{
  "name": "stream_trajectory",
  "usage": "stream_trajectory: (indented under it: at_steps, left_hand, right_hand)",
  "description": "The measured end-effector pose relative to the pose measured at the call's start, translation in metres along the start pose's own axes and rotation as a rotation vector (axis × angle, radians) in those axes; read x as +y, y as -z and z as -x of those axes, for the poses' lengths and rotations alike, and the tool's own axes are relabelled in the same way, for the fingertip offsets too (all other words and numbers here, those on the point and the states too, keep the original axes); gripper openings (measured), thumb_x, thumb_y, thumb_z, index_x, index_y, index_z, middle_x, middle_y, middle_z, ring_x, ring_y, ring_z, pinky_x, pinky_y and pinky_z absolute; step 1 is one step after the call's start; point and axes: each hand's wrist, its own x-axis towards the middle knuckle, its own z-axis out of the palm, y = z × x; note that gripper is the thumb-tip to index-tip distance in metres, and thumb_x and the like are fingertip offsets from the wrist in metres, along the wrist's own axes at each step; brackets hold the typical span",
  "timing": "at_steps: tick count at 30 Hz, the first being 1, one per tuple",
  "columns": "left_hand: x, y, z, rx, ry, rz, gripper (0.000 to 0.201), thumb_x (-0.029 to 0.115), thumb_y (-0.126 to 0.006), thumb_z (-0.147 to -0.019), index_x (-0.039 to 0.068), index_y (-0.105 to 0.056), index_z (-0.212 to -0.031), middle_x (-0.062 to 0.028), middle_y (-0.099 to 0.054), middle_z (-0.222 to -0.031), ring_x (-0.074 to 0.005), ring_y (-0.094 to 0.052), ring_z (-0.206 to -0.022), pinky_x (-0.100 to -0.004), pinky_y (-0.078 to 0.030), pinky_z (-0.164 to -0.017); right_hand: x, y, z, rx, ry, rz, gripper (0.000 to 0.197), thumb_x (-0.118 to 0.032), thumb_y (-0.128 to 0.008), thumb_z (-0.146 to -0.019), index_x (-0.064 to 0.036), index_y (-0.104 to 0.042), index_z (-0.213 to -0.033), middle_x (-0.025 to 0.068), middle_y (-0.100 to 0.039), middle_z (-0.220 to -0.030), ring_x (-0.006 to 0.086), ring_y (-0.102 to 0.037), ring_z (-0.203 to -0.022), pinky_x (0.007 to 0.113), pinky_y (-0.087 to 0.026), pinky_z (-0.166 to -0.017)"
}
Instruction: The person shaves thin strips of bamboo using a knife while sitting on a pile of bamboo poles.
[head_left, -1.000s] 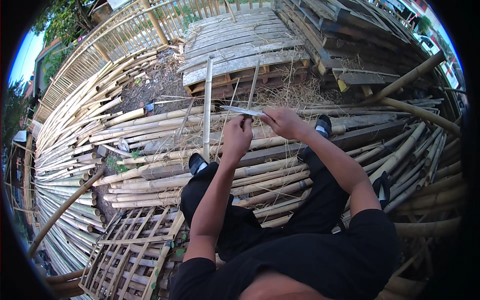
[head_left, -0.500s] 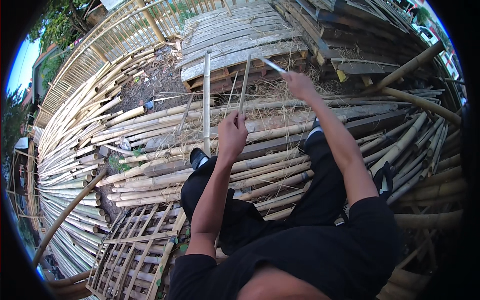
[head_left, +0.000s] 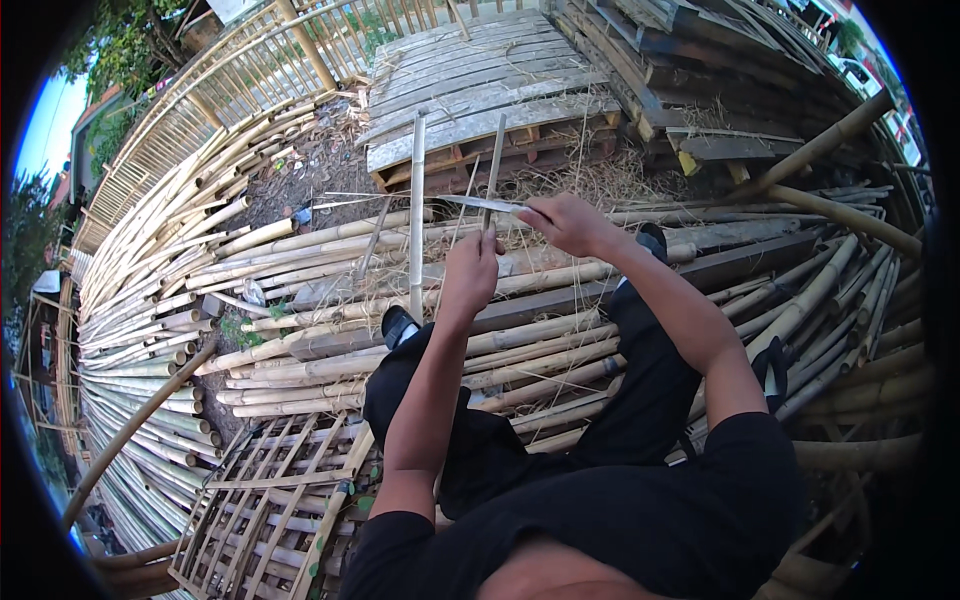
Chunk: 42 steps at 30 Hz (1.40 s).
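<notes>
My left hand [head_left: 470, 272] is closed round the lower end of a narrow bamboo strip [head_left: 496, 155], which points up and away from me. In my right hand [head_left: 572, 224] is the handle of a knife [head_left: 470, 203]. Its pale blade points left and crosses the strip just above my left fingers; whether the edge bites in, I cannot tell. Left of my left hand, a wider, pale split bamboo piece [head_left: 417, 220] stands almost upright in the view. A thin sliver [head_left: 466, 190] shows between the two pieces.
Bamboo poles [head_left: 540, 345] lie in rows under and around my feet, with a large heap [head_left: 150, 260] at left. Ahead is a wooden pallet [head_left: 480, 75] with straw beside it. Stacked timber [head_left: 700, 90] rises at right. A bamboo lattice [head_left: 270, 500] lies at lower left.
My right hand has come down and to the left, bringing the knife blade from beyond the strip to across it near my left fingers. My left hand has barely shifted.
</notes>
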Motion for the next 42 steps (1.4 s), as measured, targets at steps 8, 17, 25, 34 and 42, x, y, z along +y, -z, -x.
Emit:
stream_trajectory:
  at_steps: [8, 17, 25, 34, 42]
  left_hand:
    - [-0.012, -0.013, -0.004, 0.063, -0.035, -0.139, 0.04, 0.029, -0.042, -0.097, -0.002, -0.059, -0.078, -0.0202, -0.059, -0.07, -0.0355, -0.057, -0.067, -0.0433, -0.043, -0.063]
    - [-0.008, -0.017, 0.011, -0.004, -0.081, -0.117, 0.04, 0.031, -0.045, -0.095, -0.001, -0.055, -0.073, -0.0115, -0.05, -0.057, -0.0214, -0.048, -0.054, -0.0368, -0.038, -0.054]
    - [-0.031, 0.0, -0.014, -0.07, 0.031, 0.164, 0.041, 0.033, -0.044, -0.098, 0.002, -0.056, -0.074, -0.0012, -0.043, -0.052, -0.0089, -0.041, -0.048, -0.0309, -0.031, -0.046]
    - [0.012, -0.004, -0.008, -0.42, 0.189, 0.646, 0.03, 0.032, -0.047, -0.098, 0.005, -0.053, -0.084, 0.0098, -0.031, -0.049, -0.0014, -0.026, -0.037, -0.0195, -0.02, -0.034]
    - [0.016, -0.007, -0.013, -0.495, 0.193, 0.733, 0.025, 0.03, -0.053, -0.095, 0.007, -0.054, -0.085, 0.0089, -0.035, -0.051, -0.0018, -0.029, -0.039, -0.0195, -0.022, -0.036]
  right_hand:
    - [0.03, -0.007, -0.012, 0.056, 0.064, 0.253, 0.035, -0.041, -0.047, -0.092, -0.0091, -0.057, -0.085, 0.0181, -0.058, -0.064, 0.04, -0.057, -0.064, 0.048, -0.043, -0.056]
    - [0.133, 0.04, -0.003, 0.324, -0.625, 0.226, 0.049, -0.046, -0.035, -0.095, -0.005, -0.061, -0.092, 0.0238, -0.063, -0.088, 0.0417, -0.06, -0.087, 0.051, -0.046, -0.075]
    - [0.131, 0.046, 0.016, 0.296, -0.808, 0.097, 0.059, -0.052, -0.035, -0.092, -0.001, -0.065, -0.089, 0.0248, -0.064, -0.089, 0.0411, -0.06, -0.091, 0.049, -0.046, -0.08]
    - [0.077, 0.031, -0.016, 0.028, -0.594, 0.048, 0.042, -0.044, -0.064, -0.08, -0.002, -0.063, -0.075, 0.0128, -0.064, -0.066, 0.0244, -0.064, -0.064, 0.038, -0.049, -0.063]
    - [0.079, 0.028, -0.015, 0.377, -0.602, -0.33, 0.023, -0.025, -0.063, -0.082, -0.0028, -0.063, -0.076, 0.0096, -0.06, -0.062, 0.0195, -0.057, -0.051, 0.036, -0.047, -0.056]
